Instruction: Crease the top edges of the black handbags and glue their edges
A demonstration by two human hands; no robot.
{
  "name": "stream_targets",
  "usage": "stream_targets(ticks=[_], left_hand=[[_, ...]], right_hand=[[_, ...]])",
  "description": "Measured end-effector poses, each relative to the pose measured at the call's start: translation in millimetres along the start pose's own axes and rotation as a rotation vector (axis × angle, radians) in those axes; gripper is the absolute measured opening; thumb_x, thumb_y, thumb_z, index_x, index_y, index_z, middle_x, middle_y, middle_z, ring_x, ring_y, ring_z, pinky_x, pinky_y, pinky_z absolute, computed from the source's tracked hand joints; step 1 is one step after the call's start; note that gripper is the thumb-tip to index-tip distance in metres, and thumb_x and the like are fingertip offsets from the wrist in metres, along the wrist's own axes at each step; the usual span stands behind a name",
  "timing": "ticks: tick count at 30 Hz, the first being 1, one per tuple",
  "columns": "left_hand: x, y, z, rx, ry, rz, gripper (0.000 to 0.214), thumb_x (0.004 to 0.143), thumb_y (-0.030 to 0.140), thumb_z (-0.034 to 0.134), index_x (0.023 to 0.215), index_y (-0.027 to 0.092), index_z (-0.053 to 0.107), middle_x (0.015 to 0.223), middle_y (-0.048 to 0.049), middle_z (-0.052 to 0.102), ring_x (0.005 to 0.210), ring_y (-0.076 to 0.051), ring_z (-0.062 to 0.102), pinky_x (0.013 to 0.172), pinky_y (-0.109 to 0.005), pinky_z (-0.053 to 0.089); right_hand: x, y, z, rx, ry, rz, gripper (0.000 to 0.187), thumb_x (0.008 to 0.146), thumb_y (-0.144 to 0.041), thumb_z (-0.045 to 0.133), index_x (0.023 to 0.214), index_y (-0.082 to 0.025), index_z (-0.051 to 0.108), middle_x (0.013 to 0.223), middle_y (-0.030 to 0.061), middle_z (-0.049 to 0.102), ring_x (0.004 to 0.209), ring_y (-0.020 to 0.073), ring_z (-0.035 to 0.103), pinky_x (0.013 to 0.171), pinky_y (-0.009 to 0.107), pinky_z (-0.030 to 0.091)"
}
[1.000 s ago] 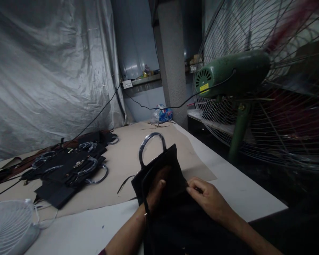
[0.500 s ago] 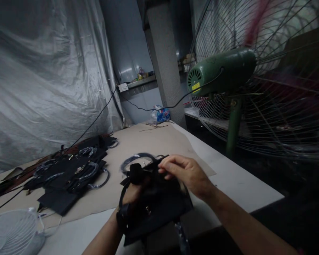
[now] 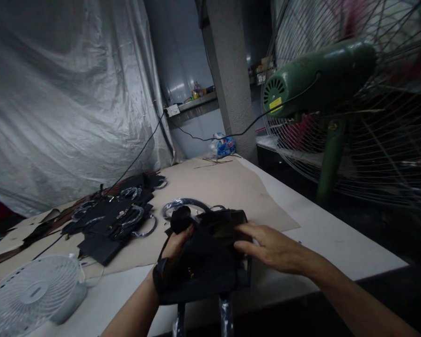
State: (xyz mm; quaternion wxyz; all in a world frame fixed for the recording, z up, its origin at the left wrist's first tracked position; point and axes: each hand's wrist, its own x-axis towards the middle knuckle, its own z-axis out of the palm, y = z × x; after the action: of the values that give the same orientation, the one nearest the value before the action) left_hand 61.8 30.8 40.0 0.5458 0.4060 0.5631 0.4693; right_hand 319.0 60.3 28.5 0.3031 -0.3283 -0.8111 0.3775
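Right hand (image 3: 273, 247) shifted rightward, thumb, fingers parted at matte black bag (image 3: 208, 262); left hand (image 3: 175, 245) clasping it; handle (image 3: 185, 202) arched, glossy.

Black bag (image 3: 210, 262), green fan motor (image 3: 323, 75)

The bare left forearm (image 3: 135, 304) slants inward, the left hand (image 3: 175, 245) gripping, thumb forward, its fingers mostly hidden. The bare right forearm (image 3: 347, 290) crosses the flat white table's (image 3: 354, 250) near edge, the right hand's (image 3: 266, 245) thumb and forefinger parted.
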Motion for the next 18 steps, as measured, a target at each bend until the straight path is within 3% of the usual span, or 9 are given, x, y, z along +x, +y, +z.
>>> stream_targets(ticks=[2, 4, 7, 9, 11, 13, 15, 18], left_hand=[[-4, 0, 0.6, 0.061, 0.009, 0.009, 0.047, 0.074, 0.052, 0.068, 0.105, 0.017, 0.065, 0.101, -0.0068, 0.071, 0.091, -0.024, 0.066, 0.082, -0.034, 0.051], [-5, -3, 1.3, 0.123, 0.03, 0.008, 0.05, 0.073, 0.054, 0.068, 0.106, 0.016, 0.065, 0.107, -0.0081, 0.07, 0.097, -0.026, 0.065, 0.084, -0.035, 0.051], [2, -11, 3.1, 0.144, 0.098, -0.004, 0.06, 0.068, 0.057, 0.071, 0.109, 0.014, 0.065, 0.104, -0.0111, 0.071, 0.098, -0.03, 0.065, 0.087, -0.039, 0.05], [7, -15, 6.4, 0.122, 0.122, 0.024, 0.062, 0.067, 0.058, 0.071, 0.111, 0.014, 0.065, 0.102, -0.0113, 0.071, 0.098, -0.031, 0.064, 0.089, -0.041, 0.049], [7, -14, 13.1, 0.12, 0.007, 0.089, 0.062, 0.067, 0.057, 0.07, 0.112, 0.016, 0.064, 0.1, -0.0095, 0.071, 0.099, -0.031, 0.063, 0.089, -0.041, 0.049], [3, -9, 22.8, 0.204, -0.244, 0.161, 0.06, 0.062, 0.048, 0.076, 0.113, 0.017, 0.063, 0.098, -0.0069, 0.07, 0.1, -0.031, 0.062, 0.088, -0.041, 0.05], [-4, -1, 32.8, 0.372, -0.44, 0.224, 0.06, 0.056, 0.033, 0.081, 0.111, 0.018, 0.065, 0.096, -0.0048, 0.07, 0.099, -0.031, 0.061, 0.086, -0.039, 0.051], [-11, 8, 41.6, 0.607, -0.47, 0.259, 0.041, 0.059, 0.023, 0.076, 0.099, 0.016, 0.07, 0.085, -0.004, 0.07, 0.088, -0.027, 0.062, 0.077, -0.034, 0.052]], right_hand=[[-3, 6, 4, 0.044, -0.206, 0.038, 0.015, 0.081, -0.028, 0.059, 0.09, -0.02, 0.068, 0.082, 0.0012, 0.067, 0.075, 0.0171, 0.059, 0.07, 0.029, 0.045], [-5, 13, 11, 0.092, -0.238, 0.066, 0.014, 0.077, -0.019, 0.057, 0.084, -0.019, 0.069, 0.077, -0.0005, 0.066, 0.071, 0.0152, 0.058, 0.066, 0.027, 0.043], [-5, 18, 26, 0.181, -0.044, 0.124, 0.014, 0.075, -0.017, 0.055, 0.078, -0.018, 0.068, 0.075, -0.0004, 0.064, 0.072, 0.0148, 0.056, 0.066, 0.026, 0.041], [-3, 13, 36, 0.401, 0.098, 0.235, 0.009, 0.077, -0.024, 0.057, 0.079, -0.018, 0.064, 0.071, -0.0016, 0.061, 0.067, 0.0135, 0.054, 0.062, 0.025, 0.04], [2, 3, 46, 0.713, 0.183, 0.327, 0.015, 0.077, -0.033, 0.06, 0.08, -0.019, 0.059, 0.068, -0.0032, 0.059, 0.062, 0.0124, 0.053, 0.059, 0.024, 0.04], [8, -11, 54, 0.895, 0.207, 0.328, 0.019, 0.075, -0.036, 0.063, 0.082, -0.019, 0.059, 0.069, -0.0033, 0.061, 0.062, 0.0134, 0.055, 0.06, 0.025, 0.043], [13, -25, 61, 0.869, 0.228, 0.24, 0.019, 0.075, -0.035, 0.064, 0.083, -0.018, 0.063, 0.074, -0.0018, 0.065, 0.068, 0.0159, 0.058, 0.067, 0.028, 0.046], [16, -43, 68, 0.703, 0.274, 0.123, 0.014, 0.079, -0.03, 0.061, 0.084, -0.018, 0.067, 0.081, 0.0003, 0.069, 0.076, 0.0185, 0.061, 0.074, 0.029, 0.048]])
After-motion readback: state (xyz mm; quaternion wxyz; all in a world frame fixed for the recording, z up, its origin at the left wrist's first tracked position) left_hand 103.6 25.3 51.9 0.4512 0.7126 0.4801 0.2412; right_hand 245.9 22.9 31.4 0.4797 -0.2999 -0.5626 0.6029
